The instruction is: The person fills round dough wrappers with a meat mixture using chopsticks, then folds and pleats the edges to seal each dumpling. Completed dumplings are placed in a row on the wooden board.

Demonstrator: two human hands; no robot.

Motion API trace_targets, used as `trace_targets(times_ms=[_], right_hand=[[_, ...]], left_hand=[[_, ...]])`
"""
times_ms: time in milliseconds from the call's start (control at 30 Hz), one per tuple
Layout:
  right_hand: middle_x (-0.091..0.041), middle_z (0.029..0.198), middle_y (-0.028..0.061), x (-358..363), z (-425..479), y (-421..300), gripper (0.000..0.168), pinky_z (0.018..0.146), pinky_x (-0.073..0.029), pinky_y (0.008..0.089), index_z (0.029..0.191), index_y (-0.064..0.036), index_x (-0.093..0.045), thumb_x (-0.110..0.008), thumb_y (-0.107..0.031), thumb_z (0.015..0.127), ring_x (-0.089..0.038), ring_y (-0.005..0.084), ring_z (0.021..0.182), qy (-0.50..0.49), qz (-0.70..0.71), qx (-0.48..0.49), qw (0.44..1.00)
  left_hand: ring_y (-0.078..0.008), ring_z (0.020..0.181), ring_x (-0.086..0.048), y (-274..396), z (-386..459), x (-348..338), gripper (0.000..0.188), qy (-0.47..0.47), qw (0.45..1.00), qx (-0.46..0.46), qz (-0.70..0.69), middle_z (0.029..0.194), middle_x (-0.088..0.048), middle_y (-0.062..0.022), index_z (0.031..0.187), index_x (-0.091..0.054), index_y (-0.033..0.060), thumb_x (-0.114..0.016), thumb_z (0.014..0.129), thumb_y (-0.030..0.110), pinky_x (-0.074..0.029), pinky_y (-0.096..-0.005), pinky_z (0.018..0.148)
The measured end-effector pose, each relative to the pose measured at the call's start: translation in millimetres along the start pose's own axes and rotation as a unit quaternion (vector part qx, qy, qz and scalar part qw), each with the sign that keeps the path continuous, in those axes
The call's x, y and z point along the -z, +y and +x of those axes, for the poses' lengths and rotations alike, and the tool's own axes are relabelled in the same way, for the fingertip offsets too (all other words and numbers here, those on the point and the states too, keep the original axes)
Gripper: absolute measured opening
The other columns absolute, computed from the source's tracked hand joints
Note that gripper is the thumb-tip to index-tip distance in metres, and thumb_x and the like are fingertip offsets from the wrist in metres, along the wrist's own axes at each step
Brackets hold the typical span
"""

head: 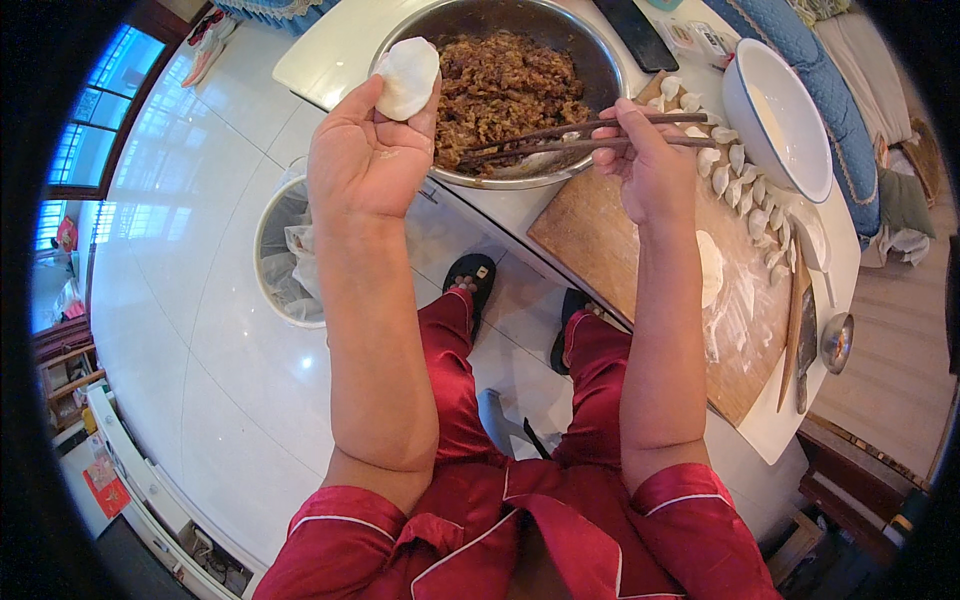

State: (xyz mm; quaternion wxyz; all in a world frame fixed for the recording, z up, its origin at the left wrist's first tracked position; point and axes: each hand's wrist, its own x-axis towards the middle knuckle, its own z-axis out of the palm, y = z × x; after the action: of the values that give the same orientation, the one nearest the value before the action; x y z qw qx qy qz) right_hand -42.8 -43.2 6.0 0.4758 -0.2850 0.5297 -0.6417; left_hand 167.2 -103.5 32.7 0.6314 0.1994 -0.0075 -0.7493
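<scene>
My left hand (375,150) holds a round, white dumpling wrapper (409,79) on its fingers, with the thumb pressing its edge. Beside it stands a large stainless steel bowl (616,71) of brown minced filling (510,82). My right hand (637,154) grips a pair of dark wooden chopsticks (540,137), whose tips reach into the filling at the bowl's near side. Under my right forearm lies a floured wooden cutting board (585,225). Another flat wrapper (709,268) rests there, partly hidden by the arm. Several folded dumplings (739,180) line the board's far right side.
A white enamel basin (780,112) stands at the table's right. Near the right edge are a rolling pin (793,330), a knife (807,337) and a small metal bowl (837,343). A black phone (636,34) lies at the back. A lined bin (289,255) stands on the floor.
</scene>
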Motion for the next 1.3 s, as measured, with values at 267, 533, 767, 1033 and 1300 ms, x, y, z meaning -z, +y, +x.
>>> trace_targets(times_ms=[267, 533, 767, 1033, 1300], right_hand=[[-0.059, 0.064, 0.0095, 20, -2, -24, 0.020, 0.042, -0.042, 0.0209, 0.079, 0.001, -0.058, -0.058, -0.019, 0.081, -0.053, 0.0115, 0.046, 0.028, -0.041, 0.050, 0.997], [-0.059, 0.065, 0.0086, 9, -5, -19, 0.022, 0.044, -0.042, 0.0202, 0.079, 0.002, -0.058, -0.058, -0.020, 0.081, -0.053, 0.0105, 0.047, 0.011, -0.130, 0.074, 0.989], [-0.059, 0.065, 0.0089, -4, -3, -4, 0.022, 0.044, -0.044, 0.0213, 0.079, 0.001, -0.058, -0.058, -0.021, 0.081, -0.055, 0.0116, 0.049, 0.010, -0.057, 0.020, 0.998], [-0.059, 0.066, 0.0098, -6, 4, 14, 0.021, 0.043, -0.045, 0.0224, 0.078, 0.001, -0.057, -0.057, -0.020, 0.082, -0.056, 0.0143, 0.048, 0.024, 0.036, -0.035, 0.998], [-0.057, 0.066, 0.0087, 22, 14, 3, 0.020, 0.042, -0.043, 0.0209, 0.080, 0.001, -0.055, -0.055, -0.019, 0.083, -0.052, 0.0129, 0.049, 0.055, 0.190, -0.111, 0.974]], left_hand=[[-0.0380, 0.113, -0.041, 2, 1, 4, 0.035, -0.006, 1.000, -0.010, 0.001, 0.121, -0.041, -0.0235, 0.120, -0.031, -0.0089, -0.035, 0.086, -0.002, -0.037, -0.0467, 0.095], [-0.0410, 0.115, -0.037, 2, 3, 7, 0.037, -0.057, 0.998, 0.029, -0.028, 0.125, -0.036, -0.0253, 0.122, -0.027, -0.0090, -0.034, 0.087, 0.000, -0.036, -0.0481, 0.096], [-0.0416, 0.115, -0.037, 3, 2, 5, 0.037, -0.052, 0.998, 0.011, -0.018, 0.124, -0.037, -0.0251, 0.122, -0.027, -0.0087, -0.033, 0.087, -0.001, -0.036, -0.0484, 0.096], [-0.0385, 0.109, -0.044, 14, 5, 7, 0.032, -0.036, 0.999, -0.012, 0.000, 0.119, -0.043, -0.0211, 0.118, -0.032, -0.0071, -0.033, 0.087, 0.001, -0.039, -0.0503, 0.092], [-0.0363, 0.113, -0.041, 23, 7, 7, 0.032, 0.011, 0.997, -0.065, 0.036, 0.120, -0.041, -0.0217, 0.117, -0.031, -0.0091, -0.032, 0.087, 0.002, -0.037, -0.0498, 0.094]])
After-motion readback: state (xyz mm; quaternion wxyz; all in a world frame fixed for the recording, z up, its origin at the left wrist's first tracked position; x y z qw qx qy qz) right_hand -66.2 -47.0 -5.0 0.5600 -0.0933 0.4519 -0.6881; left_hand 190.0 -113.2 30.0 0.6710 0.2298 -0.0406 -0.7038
